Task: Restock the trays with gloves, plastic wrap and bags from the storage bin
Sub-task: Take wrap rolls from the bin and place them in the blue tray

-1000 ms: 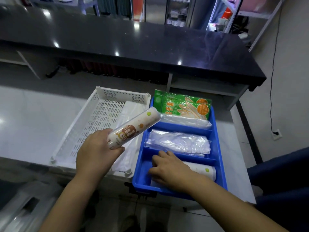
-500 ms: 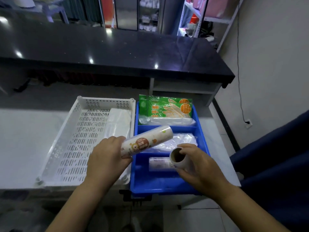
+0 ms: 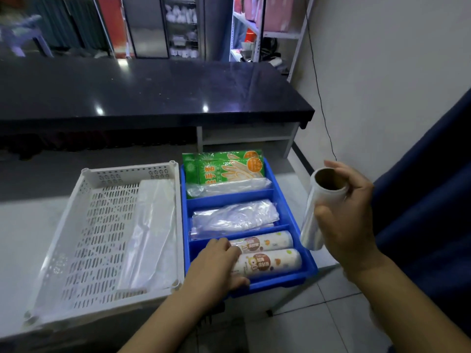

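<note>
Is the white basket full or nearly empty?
Nearly empty. The white basket holds only clear plastic bags along its right side; bare slats show elsewhere.

Two trays: one white, one blue. Three rolls: two printed, one clear. Two green glove packs. Two hands.

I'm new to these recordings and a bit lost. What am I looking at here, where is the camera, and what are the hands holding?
There is no machine: a person works bare-handed, and the single camera sits on their head, looking down. On the white counter stand a white slotted basket and a blue tray with three compartments: green glove packs farthest, clear bags in the middle, two printed rolls nearest. The left hand rests on the rolls. The right hand holds a clear plastic wrap roll upright beside the tray.
</note>
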